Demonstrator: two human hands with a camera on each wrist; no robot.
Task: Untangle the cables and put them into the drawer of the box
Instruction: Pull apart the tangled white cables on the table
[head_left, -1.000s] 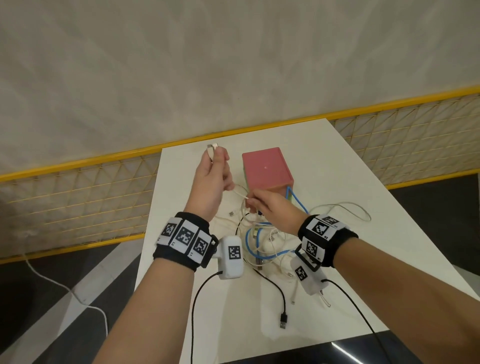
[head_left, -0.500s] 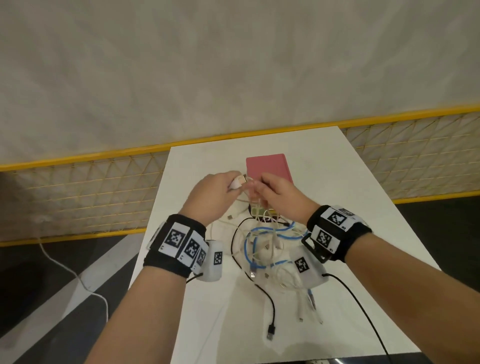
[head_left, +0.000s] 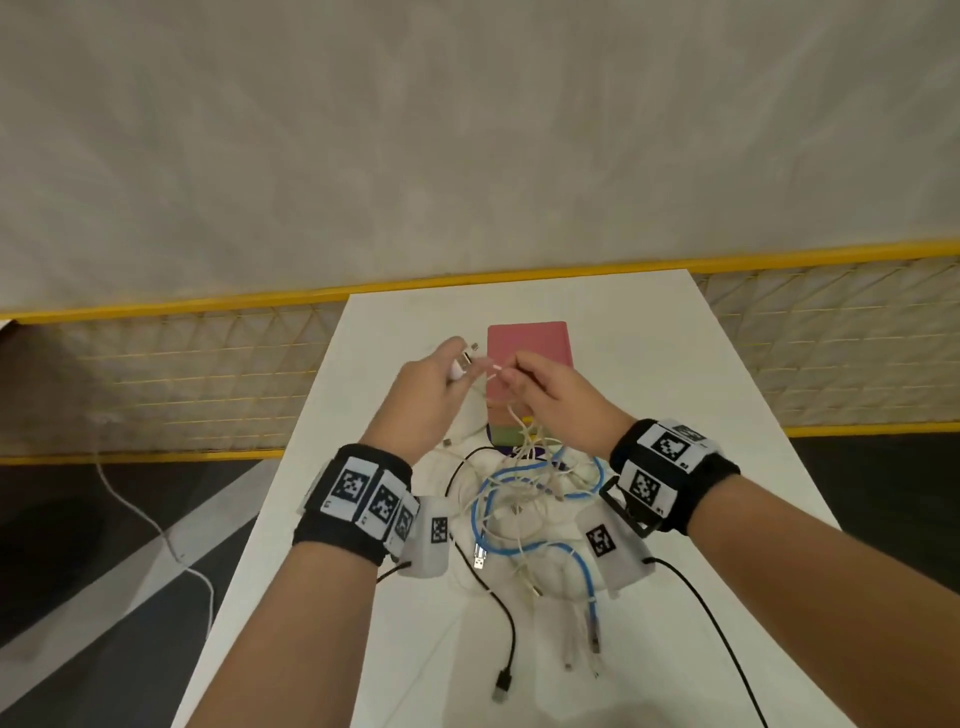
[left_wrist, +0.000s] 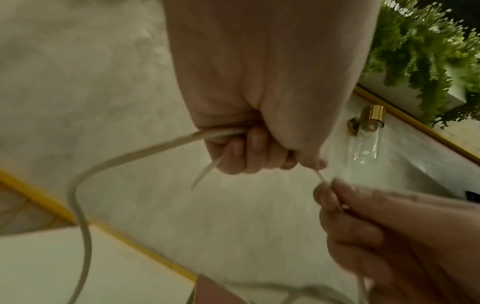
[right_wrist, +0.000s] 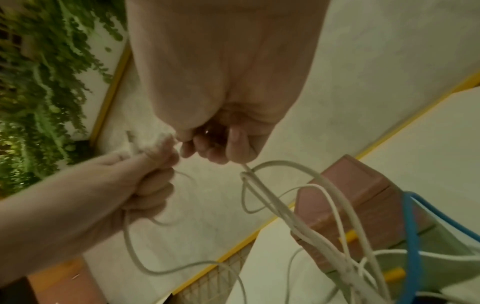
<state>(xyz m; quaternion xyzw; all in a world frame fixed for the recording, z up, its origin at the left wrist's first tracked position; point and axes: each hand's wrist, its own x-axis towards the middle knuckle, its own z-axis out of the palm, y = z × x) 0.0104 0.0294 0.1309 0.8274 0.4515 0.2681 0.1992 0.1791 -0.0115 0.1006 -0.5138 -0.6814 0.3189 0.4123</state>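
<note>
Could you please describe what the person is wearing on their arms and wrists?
Both forearms are bare, with no sleeves. Each wrist carries a black band: the left wrist band and the right wrist band bear white square tags with black-and-white coded patterns. Under each hangs a white camera pod, also tagged, the left pod and the right pod, each trailing a thin black cable.

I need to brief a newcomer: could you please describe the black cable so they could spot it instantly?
On the white table, below the pink box, lies a cable tangle. The black cable trails toward the near edge, the only black one among white and blue.
</note>
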